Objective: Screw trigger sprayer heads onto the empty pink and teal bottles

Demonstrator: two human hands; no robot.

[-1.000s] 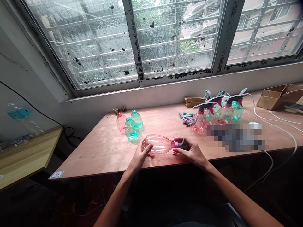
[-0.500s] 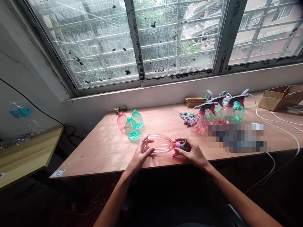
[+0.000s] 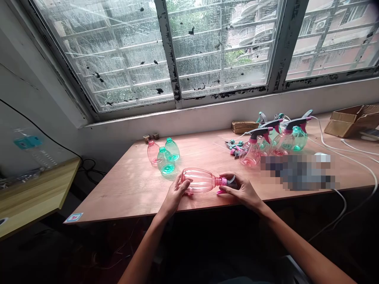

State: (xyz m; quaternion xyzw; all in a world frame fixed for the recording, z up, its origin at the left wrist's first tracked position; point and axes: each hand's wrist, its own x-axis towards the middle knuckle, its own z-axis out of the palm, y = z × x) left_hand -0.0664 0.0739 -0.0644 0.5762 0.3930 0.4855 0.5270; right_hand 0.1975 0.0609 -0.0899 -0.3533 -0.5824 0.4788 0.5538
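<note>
A clear pink spray bottle (image 3: 201, 180) lies on its side near the front edge of the wooden table (image 3: 133, 185). My left hand (image 3: 174, 194) cups the bottle's rounded base, fingers curled round it. My right hand (image 3: 241, 190) is closed on the grey and pink spray head (image 3: 229, 182) at the bottle's neck. The trigger's pink tip pokes out below my right fingers.
Three capless bottles, one pink and two teal (image 3: 166, 161), stand at the back left. Several finished spray bottles (image 3: 272, 136) and loose spray heads (image 3: 233, 149) sit at the right. Beyond them lie a cardboard box (image 3: 349, 118), white cables (image 3: 355, 157) and a small brown block (image 3: 242, 127).
Almost nothing has moved. Both hands stay on the pink bottle; my left fingers have shifted slightly round its base.
</note>
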